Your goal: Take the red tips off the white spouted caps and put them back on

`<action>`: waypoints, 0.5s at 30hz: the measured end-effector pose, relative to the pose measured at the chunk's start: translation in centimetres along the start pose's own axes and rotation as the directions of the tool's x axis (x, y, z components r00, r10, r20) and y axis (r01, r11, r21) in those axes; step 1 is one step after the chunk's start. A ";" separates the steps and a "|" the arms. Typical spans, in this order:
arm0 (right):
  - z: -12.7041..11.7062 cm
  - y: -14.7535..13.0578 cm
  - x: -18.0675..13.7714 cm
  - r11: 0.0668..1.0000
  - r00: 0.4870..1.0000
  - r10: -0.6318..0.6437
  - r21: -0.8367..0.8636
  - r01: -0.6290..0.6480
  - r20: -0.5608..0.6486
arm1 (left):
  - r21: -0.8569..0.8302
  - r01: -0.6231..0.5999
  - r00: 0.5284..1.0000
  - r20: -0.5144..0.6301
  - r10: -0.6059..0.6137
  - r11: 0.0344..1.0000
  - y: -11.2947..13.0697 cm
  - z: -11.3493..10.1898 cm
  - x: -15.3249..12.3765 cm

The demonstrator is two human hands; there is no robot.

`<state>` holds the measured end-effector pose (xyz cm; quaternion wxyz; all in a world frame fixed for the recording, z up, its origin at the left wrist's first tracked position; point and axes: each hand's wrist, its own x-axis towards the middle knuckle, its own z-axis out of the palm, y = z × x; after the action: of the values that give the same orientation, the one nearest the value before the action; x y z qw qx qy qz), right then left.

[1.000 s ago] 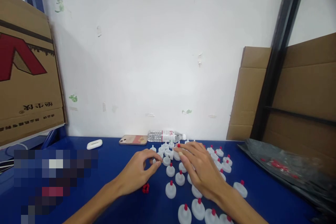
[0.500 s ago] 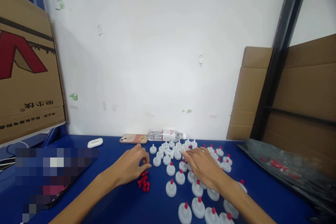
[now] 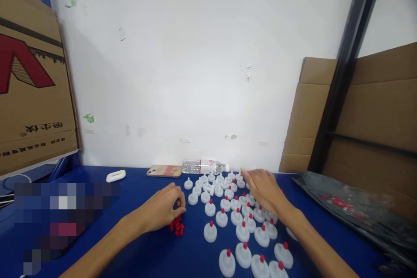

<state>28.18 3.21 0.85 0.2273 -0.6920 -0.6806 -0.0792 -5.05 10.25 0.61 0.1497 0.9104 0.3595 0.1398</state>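
My left hand rests over a small pile of red caps, its fingers curled and the thumb close to the forefinger; whatever is between the tips is hidden. My right hand reaches to the back right of a group of white round lids with spouts, thumb stretched out and other fingertips mostly hidden. Beside its thumb stands a white lid with a bare spout. Several more bare-spouted lids cluster at the back. Nearer me, many lids carry red caps on their spouts.
Along the wall lie a phone and a clear bottle on its side. A white case sits farther left on the blue table. At right lies a grey plastic bag with red pieces. Cardboard stands at left.
My right hand has moved right and back, uncovering several red-capped lids. My left hand stays over the red caps, slightly lower on the pile. The view has shifted a little.
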 end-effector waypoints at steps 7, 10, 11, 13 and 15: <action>1.2 0.7 -0.3 0.999 0.981 0.006 0.047 -0.016 0.192 | -0.068 -0.024 0.996 -0.082 0.018 0.997 1.9 -0.7 0.1; 1.1 0.7 -0.4 0.998 0.974 0.007 0.057 -0.021 0.224 | -0.121 -0.039 0.990 -0.137 0.022 0.992 2.1 -0.7 0.3; 0.9 0.7 -0.4 0.998 0.975 0.002 0.060 -0.016 0.221 | -0.142 -0.042 0.987 -0.160 0.019 0.989 2.0 -0.6 0.3; 0.4 0.6 -0.3 0.998 0.982 -0.012 0.063 0.000 0.191 | -0.190 -0.054 0.980 -0.197 0.016 0.980 1.9 -0.4 0.4; -0.3 0.1 -0.2 0.996 0.993 -0.070 0.067 0.064 0.090 | -0.246 -0.069 0.974 -0.228 0.012 0.967 1.9 -0.2 0.5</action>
<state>28.28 2.88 0.98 0.2147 -0.6639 -0.7156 -0.0329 -3.58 9.34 1.54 0.2197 0.8694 0.3347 0.2894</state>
